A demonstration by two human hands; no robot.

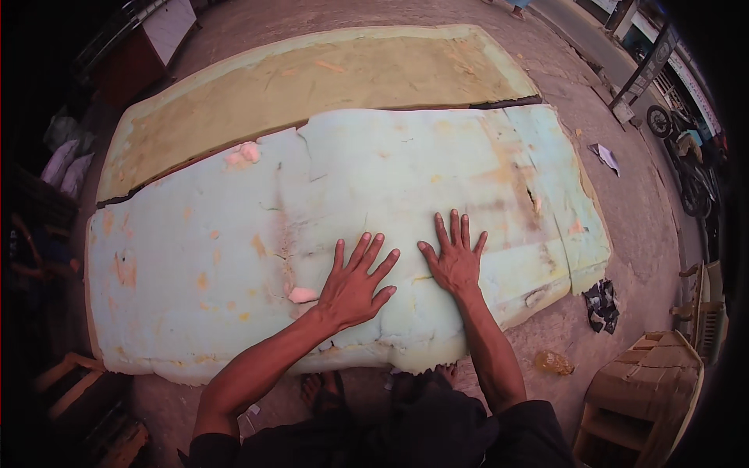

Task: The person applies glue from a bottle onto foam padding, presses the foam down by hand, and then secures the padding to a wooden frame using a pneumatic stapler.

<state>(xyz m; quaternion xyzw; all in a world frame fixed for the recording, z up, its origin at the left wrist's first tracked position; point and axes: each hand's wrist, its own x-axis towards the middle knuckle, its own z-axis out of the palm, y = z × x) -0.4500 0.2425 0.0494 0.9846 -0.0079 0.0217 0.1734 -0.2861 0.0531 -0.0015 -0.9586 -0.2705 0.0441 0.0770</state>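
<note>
Dark sleeves [530,433] and bare forearms [269,355] reach over a pale blue-green foam slab [374,183], lying flat before the person above the pavement [636,226]. Left hand [355,282] and right hand [456,261] appear to rest palm-down near its middle, fingers spread and gripping nothing, probably to spread pressure evenly; a tan-faced slab [242,101] lies along its far edge, perhaps for easy matching.
</note>
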